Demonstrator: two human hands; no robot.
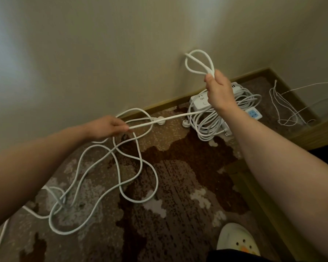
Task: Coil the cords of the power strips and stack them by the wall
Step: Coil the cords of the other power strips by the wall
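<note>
Head view: cord-coiling underway
Right hand (217, 89): at 1 o'clock, fingers clamped on started loops (199, 62), raised to gather turns
Left hand (107, 126): at 9 o'clock, fingers pinch cord (170, 118), feeding slack
Stack (214, 112): coiled strips by wall, 2 o'clock

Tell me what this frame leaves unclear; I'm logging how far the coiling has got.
- Head view: the loose white cord on the patterned carpet runs off the left edge, so its power strip is unseen.
- The pile of white power strips by the wall is partly hidden by the right hand; their number is unclear.
- Loops held above that hand overlap; count uncertain.
- The left hand hides its fingertips' grip.
</note>
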